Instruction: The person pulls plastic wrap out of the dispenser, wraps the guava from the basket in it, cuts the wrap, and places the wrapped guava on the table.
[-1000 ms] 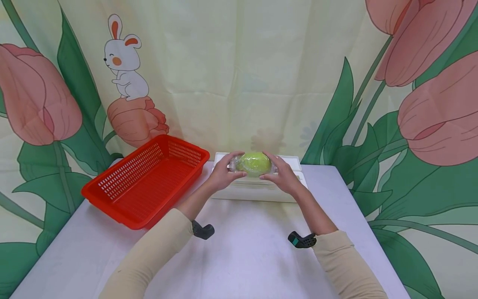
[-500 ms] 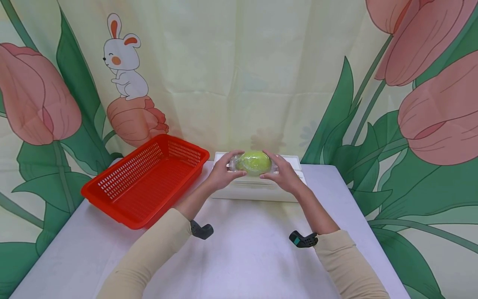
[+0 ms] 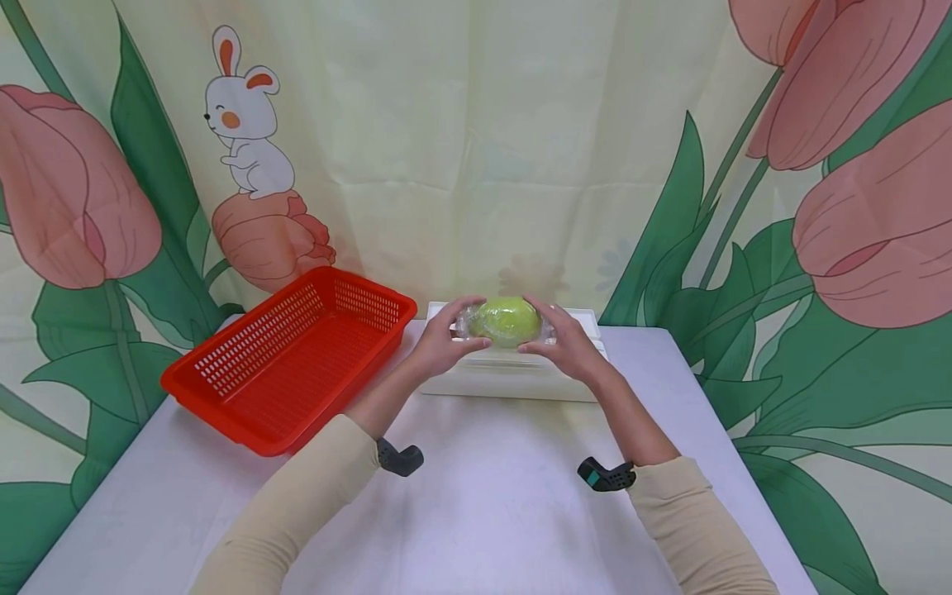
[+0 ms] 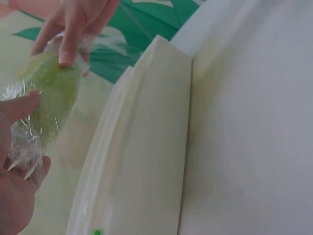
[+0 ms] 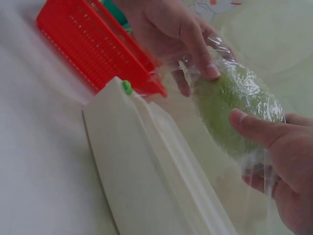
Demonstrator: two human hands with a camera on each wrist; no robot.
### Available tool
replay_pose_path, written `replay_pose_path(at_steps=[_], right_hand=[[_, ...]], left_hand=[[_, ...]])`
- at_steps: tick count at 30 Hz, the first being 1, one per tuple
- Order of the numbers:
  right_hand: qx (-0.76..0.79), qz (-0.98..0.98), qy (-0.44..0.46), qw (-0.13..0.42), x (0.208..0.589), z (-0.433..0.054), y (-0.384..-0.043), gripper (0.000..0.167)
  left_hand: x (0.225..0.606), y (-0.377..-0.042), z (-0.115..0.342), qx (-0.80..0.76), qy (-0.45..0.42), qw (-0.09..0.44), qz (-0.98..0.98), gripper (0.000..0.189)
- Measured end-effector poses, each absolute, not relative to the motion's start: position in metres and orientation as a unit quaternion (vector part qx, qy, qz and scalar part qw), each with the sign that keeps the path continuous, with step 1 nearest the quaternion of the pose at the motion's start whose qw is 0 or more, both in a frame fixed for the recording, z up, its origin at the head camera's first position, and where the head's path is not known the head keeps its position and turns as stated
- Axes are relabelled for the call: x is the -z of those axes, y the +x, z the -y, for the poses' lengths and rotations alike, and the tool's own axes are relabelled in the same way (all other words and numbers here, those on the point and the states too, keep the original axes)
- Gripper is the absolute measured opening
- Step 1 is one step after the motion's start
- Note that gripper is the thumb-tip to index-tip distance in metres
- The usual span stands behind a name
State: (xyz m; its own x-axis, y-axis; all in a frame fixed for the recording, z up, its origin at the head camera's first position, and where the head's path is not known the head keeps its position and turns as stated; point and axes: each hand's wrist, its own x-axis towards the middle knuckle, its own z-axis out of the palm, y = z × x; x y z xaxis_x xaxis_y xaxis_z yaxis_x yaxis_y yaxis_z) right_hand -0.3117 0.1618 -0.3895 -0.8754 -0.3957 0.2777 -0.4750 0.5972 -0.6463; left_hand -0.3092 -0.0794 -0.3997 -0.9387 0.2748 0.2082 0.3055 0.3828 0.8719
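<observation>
A green, oval, mango-like fruit (image 3: 507, 322) wrapped in clear cling film is held up above a long white box (image 3: 513, 384). At its left end my left hand (image 3: 440, 343) grips it, thumb on the near side and fingers round the end. My right hand (image 3: 567, 345) holds the opposite end in the same way. In the left wrist view the film bunches loosely round the ends of the fruit (image 4: 56, 93). Both thumbs press on the film in the right wrist view, where the fruit (image 5: 220, 112) hangs clear of the white box (image 5: 132, 166).
To the left, a red plastic basket (image 3: 297, 442) with perforated sides stands on the white-covered table (image 3: 491, 504). A small green tab (image 5: 127, 87) sits on one end of the white box. Behind the table hangs a curtain (image 3: 535, 149) printed with tulips and a rabbit.
Both hands and the wrapped fruit have risen very slightly in the head view. The grip on both ends stays the same, and the basket and box have not moved.
</observation>
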Motion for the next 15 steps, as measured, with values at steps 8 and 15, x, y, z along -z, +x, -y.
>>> replay_pose_path(at_steps=[8,15], right_hand=[[-0.369,0.895,0.246,0.055,0.3858,-0.1628,-0.3119,0.084],[-0.369,0.893,0.25,0.056,0.3807,-0.164,-0.3095,0.084]], left_hand=[[0.3958,-0.308,0.08,0.52,-0.176,0.019,0.835,0.069],[0.3923,-0.3059,0.0801,0.523,-0.179,0.022,0.833,0.068]])
